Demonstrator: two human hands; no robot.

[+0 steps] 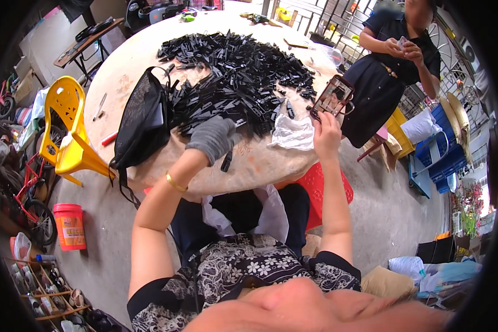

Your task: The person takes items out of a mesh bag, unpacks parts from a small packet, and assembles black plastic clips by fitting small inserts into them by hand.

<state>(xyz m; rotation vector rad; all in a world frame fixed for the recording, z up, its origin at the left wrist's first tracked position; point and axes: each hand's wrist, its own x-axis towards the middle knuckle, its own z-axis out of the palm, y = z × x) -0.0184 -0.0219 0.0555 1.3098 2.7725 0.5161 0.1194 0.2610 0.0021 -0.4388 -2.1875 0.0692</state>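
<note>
A large heap of small black plastic pieces (pixel 243 66) covers much of the round table (pixel 249 166). My left hand (pixel 213 139), in a grey knitted glove, is at the near edge of the heap with its fingers curled; what they hold, if anything, I cannot make out. One loose black piece (pixel 226 161) lies just beside the glove, toward me. My bare right hand (pixel 327 133) grips a phone (pixel 333 95) in a case, tilted up at the table's right edge. A crumpled white cloth or paper (pixel 293 133) lies left of that hand.
A black mesh bag (pixel 144 122) stands on the table's left side, near a red pen (pixel 109 138). Left of the table are a yellow chair (pixel 66 127) and a red bucket (pixel 69 227). A red stool (pixel 340 191) is under the right edge. Another person (pixel 395 61) stands at the right, holding something small.
</note>
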